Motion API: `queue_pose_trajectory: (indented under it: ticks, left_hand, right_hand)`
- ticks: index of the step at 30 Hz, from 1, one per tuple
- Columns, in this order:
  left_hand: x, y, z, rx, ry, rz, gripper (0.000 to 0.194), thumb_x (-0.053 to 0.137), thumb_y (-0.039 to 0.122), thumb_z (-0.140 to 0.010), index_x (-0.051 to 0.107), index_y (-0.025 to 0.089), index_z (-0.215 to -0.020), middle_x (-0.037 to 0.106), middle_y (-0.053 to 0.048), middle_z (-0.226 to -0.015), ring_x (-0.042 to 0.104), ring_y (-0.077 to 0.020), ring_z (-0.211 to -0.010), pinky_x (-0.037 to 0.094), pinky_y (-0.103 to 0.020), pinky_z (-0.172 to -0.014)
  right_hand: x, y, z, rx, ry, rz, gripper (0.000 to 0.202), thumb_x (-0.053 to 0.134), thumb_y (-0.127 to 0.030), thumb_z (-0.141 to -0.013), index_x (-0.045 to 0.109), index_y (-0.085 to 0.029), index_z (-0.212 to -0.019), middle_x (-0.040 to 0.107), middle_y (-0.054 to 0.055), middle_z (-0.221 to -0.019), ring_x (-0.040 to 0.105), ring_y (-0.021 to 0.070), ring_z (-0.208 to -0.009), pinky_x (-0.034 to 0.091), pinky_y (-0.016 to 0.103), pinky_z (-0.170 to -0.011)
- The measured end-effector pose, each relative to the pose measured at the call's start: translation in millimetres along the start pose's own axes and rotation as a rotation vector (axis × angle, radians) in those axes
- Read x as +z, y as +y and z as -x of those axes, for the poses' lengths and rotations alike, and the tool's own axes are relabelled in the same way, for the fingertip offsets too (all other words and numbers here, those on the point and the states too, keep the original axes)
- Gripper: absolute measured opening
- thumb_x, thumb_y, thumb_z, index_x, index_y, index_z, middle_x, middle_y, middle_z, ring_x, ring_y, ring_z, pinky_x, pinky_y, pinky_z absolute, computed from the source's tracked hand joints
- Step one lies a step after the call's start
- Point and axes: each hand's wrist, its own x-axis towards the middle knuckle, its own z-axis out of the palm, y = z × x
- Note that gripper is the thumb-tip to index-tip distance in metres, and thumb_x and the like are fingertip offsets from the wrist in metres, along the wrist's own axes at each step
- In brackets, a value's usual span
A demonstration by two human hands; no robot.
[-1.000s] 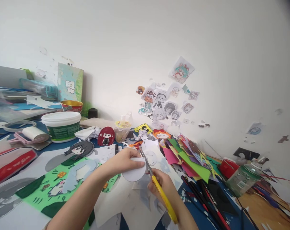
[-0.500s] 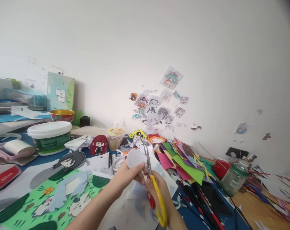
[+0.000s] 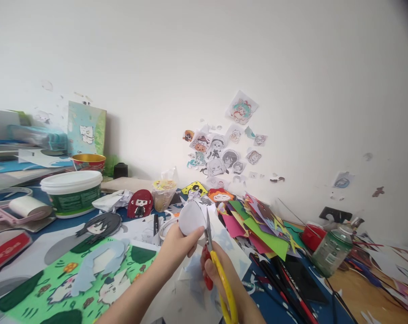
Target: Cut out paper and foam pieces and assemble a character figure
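Between the thumb and fingers of my left hand (image 3: 181,245) is a rounded white paper cutout (image 3: 191,218), raised above the table. My right hand (image 3: 220,270) grips scissors (image 3: 214,254) with a yellow and a red handle, blades pointing up. The blades look nearly closed and stand close to the paper's right edge; whether they touch it I cannot tell. Below both hands lie white sheets and pale blue paper scraps (image 3: 192,270). To the left is a green painted sheet (image 3: 102,270) with paper figures on it.
A white-lidded tub (image 3: 71,193) stands at the left, near a tape roll (image 3: 30,208). A stack of coloured paper (image 3: 254,225) lies right of centre, with pens (image 3: 291,288) in front. A glass jar (image 3: 334,249) stands farther right. Cutouts hang on the wall (image 3: 308,90).
The scissors have come slightly down and away from the paper's edge. The white cutout has turned a little in my left hand and shows a rounder outline.
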Motion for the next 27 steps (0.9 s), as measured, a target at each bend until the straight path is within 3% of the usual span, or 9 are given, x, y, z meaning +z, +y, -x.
queue_pose_trajectory:
  ticks: [8, 13, 17, 23, 27]
  left_hand:
    - [1.1, -4.8, -2.1, 0.013, -0.005, 0.004, 0.047, 0.052, 0.045, -0.072, 0.034, 0.021, -0.037, 0.037, 0.003, -0.032, 0.038, -0.0106, -0.04, 0.035, -0.025, -0.05]
    - [0.6, -6.7, -3.2, 0.022, -0.022, 0.073, 0.046, 0.053, 0.044, -0.073, 0.035, 0.02, -0.038, 0.037, 0.004, -0.033, 0.035, -0.009, -0.039, 0.033, -0.024, -0.049]
    - [-0.6, -6.3, -5.1, 0.015, -0.015, 0.085, 0.045, 0.054, 0.044, -0.072, 0.034, 0.02, -0.038, 0.036, 0.004, -0.032, 0.034, -0.0086, -0.038, 0.029, -0.023, -0.045]
    - [0.1, -5.3, -5.1, -0.009, -0.091, 0.106, 0.038, 0.058, 0.045, -0.067, 0.041, 0.019, -0.045, 0.036, 0.007, -0.033, 0.031, -0.0077, -0.038, 0.028, -0.023, -0.044]
    - [1.2, -6.1, -4.4, -0.008, -0.084, 0.113, 0.04, 0.057, 0.046, -0.068, 0.038, 0.02, -0.044, 0.035, 0.006, -0.034, 0.031, -0.0081, -0.039, 0.027, -0.023, -0.044]
  right_hand:
    - [3.4, -11.8, 1.5, 0.03, 0.045, 0.05, 0.054, 0.047, -0.068, -0.073, 0.051, -0.016, -0.087, 0.044, -0.001, -0.07, 0.037, 0.0102, -0.058, 0.033, 0.021, -0.05]
    - [6.4, -15.4, 2.1, 0.03, 0.124, 0.064, 0.054, 0.048, -0.07, -0.07, 0.051, -0.017, -0.079, 0.038, -0.004, -0.059, 0.033, 0.009, -0.051, 0.028, 0.02, -0.045]
    - [5.4, -13.4, 0.7, 0.003, 0.087, 0.069, 0.054, 0.052, -0.07, -0.067, 0.05, -0.016, -0.073, 0.038, -0.005, -0.06, 0.031, 0.0081, -0.052, 0.027, 0.019, -0.045]
    - [7.0, -2.9, -0.2, -0.005, 0.112, 0.028, 0.06, 0.045, -0.072, -0.07, 0.052, -0.016, -0.09, 0.043, -0.002, -0.066, 0.038, 0.01, -0.054, 0.033, 0.021, -0.047]
    - [6.4, -2.8, 0.5, -0.021, 0.096, 0.058, 0.054, 0.045, -0.071, -0.072, 0.049, -0.018, -0.077, 0.039, -0.005, -0.057, 0.032, 0.0083, -0.047, 0.028, 0.02, -0.042]
